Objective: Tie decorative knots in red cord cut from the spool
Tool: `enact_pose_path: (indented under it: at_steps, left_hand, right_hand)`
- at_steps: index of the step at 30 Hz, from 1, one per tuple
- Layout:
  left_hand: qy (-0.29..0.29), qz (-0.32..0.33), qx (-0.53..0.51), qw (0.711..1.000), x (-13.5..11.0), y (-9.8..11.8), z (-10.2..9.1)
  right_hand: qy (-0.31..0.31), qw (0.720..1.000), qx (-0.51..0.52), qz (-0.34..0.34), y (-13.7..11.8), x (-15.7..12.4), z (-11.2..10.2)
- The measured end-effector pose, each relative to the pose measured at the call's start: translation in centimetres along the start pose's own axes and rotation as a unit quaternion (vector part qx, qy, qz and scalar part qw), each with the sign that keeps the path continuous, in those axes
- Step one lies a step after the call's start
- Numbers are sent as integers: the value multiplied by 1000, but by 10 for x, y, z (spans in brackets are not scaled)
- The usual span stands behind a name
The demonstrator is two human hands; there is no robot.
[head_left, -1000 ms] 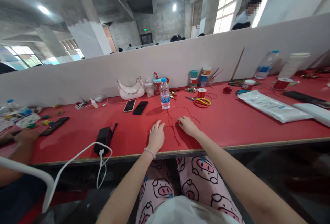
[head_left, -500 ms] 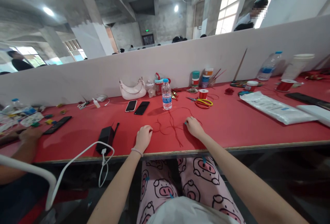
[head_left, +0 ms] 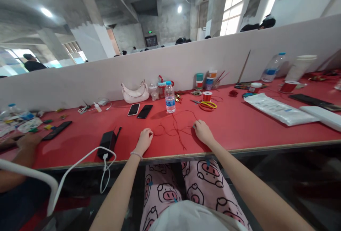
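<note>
Thin red cord [head_left: 177, 130] lies in loose, crossing loops on the red tabletop between my hands. At its left side, my left hand [head_left: 145, 139] is closed in a pinch on a strand of it, the wrist wearing a beaded bracelet. My right hand [head_left: 204, 131] rests on the table at the cord's right side, thumb and forefinger closed on another strand. The exact grip is too small to see clearly. Just beyond the loops stands an upright water bottle [head_left: 169, 98]. Scissors [head_left: 207, 105] with yellow and red handles lie past my right hand, beside a spool of red cord [head_left: 207, 96].
Two phones [head_left: 145, 111] and a pale handbag [head_left: 135, 92] lie behind my left hand. A black box [head_left: 106, 144] with a white cable stands to the left. On the right lies a plastic packet [head_left: 279, 109]. A co-worker's arm [head_left: 26, 149] is at far left.
My hands have moved slightly farther apart, the right one mostly rightward, and the cord loops have shifted a little. The view has turned slightly.
</note>
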State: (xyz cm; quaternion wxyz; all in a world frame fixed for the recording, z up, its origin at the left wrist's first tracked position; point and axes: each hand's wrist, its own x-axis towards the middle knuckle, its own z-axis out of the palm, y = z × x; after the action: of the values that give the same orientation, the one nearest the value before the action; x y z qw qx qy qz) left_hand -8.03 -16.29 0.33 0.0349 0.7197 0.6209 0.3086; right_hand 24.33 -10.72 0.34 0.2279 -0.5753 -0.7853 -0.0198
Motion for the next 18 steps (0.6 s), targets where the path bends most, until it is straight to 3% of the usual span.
enact_pose_path:
  at_steps: [8,18]
  left_hand:
    - [-14,-18,-26,999,1,-3,0]
    - [34,-75,-70,994,-2,2,7]
  right_hand:
    - [-15,999,-29,-2,-3,1,0]
    - [-15,999,14,28,-3,2,-2]
